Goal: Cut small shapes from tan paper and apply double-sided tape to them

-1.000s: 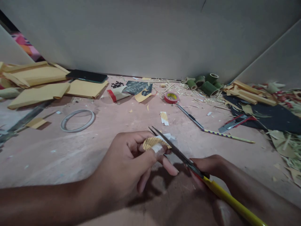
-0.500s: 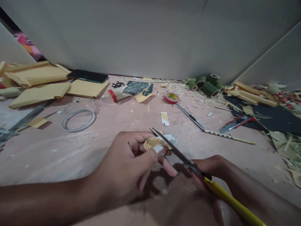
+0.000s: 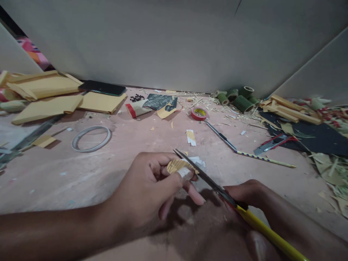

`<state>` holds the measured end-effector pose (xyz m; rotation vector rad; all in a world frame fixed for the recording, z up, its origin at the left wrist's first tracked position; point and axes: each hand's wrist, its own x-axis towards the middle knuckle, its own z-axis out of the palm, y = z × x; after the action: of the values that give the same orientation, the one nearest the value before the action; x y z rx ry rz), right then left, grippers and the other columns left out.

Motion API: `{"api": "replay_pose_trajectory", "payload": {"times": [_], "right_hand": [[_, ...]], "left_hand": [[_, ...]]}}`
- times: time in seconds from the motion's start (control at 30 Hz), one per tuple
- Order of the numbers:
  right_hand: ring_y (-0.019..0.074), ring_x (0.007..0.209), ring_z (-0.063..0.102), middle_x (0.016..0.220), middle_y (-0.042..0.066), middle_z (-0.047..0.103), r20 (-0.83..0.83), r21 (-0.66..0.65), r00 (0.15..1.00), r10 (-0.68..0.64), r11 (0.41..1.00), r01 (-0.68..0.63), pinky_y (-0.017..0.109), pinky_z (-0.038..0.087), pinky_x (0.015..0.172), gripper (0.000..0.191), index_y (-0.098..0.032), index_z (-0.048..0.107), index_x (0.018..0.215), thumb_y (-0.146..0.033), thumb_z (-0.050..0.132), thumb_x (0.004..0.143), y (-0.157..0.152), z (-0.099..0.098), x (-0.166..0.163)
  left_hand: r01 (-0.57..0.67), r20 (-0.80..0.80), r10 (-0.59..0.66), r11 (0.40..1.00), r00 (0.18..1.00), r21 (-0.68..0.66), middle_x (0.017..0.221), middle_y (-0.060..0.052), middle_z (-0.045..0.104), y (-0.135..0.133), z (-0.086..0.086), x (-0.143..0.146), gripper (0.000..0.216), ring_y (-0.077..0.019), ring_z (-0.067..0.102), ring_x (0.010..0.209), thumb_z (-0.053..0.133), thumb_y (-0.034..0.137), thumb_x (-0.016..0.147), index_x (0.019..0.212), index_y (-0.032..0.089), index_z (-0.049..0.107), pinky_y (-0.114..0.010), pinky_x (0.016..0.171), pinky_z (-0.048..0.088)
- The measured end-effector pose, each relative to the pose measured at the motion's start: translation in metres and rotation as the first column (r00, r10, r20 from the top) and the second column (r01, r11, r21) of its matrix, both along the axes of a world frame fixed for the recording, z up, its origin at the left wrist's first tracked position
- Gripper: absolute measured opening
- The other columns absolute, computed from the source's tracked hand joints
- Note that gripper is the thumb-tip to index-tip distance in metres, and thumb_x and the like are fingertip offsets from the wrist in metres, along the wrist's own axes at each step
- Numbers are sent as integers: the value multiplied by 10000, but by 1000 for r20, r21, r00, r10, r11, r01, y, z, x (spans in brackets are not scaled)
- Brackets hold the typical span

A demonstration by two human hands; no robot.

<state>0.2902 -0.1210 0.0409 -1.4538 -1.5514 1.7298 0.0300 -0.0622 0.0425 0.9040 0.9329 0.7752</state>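
Between thumb and fingers, my left hand [image 3: 154, 185] pinches a small tan paper piece [image 3: 174, 165] marked with dark lines and rounded at one end. A whitish wrap covers part of that thumb's tip. Scissors [image 3: 210, 182] with yellow handles are gripped in my right hand [image 3: 251, 195]; their blades point up and left, lying along the far edge of the paper. Whether the blades touch the paper, I cannot tell. Just behind the blades lie pale paper strips [image 3: 199, 160]. Farther back is a white-and-tan scrap [image 3: 191, 137].
A grey tape ring [image 3: 91, 139], folded tan paper [image 3: 49, 108] and a phone [image 3: 102, 87] lie left. Red tape [image 3: 199, 114], a slim cutter [image 3: 221, 136], a dotted pencil [image 3: 265, 159] and a box cutter [image 3: 274, 144] lie right. Green tubes [image 3: 243, 103] and shavings are behind.
Almost nothing differs. The whole view has shifted very slightly, while both hands, the paper piece and the scissors keep nearly the same pose.
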Motion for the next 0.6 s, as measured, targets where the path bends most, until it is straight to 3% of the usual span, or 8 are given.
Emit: {"api": "replay_pose_trajectory", "payload": {"times": [0.2,0.37,0.5,0.6], "right_hand": [[377,1125,681,1153,111,749,129,213,991,-32,977,4,416,606,920,566,-271,774,1132,-727,726,800,7,6,-1],[377,1076,695,1100,100,761,149,210,989,-15,977,-17,408,617,881,480,-282,798,1093,-630,823,763,15,7,2],[374,1063,705,1082,96,771,154,219,988,-30,976,-4,405,620,877,454,-277,795,1073,-608,834,764,14,7,1],[350,1041,720,1096,100,772,152,200,987,-44,980,12,391,638,843,461,-264,767,1082,-603,828,777,8,5,-8]], "left_hand": [[16,9,-16,1000,1000,-14,682,-64,785,0,-1,0,235,-44,388,357,727,329,897,736,162,764,-175,361,283],[11,-29,-11,1000,1000,-3,670,-62,780,1,-1,0,211,-60,442,388,717,302,894,741,164,762,-173,376,302],[1,-11,-1,1000,1000,10,673,-87,769,0,-1,0,211,-135,623,595,744,297,870,724,148,771,-182,468,390],[-2,1,2,1000,1000,13,683,-84,768,-1,-2,0,212,-144,637,637,746,295,872,716,152,767,-198,527,443]]}}
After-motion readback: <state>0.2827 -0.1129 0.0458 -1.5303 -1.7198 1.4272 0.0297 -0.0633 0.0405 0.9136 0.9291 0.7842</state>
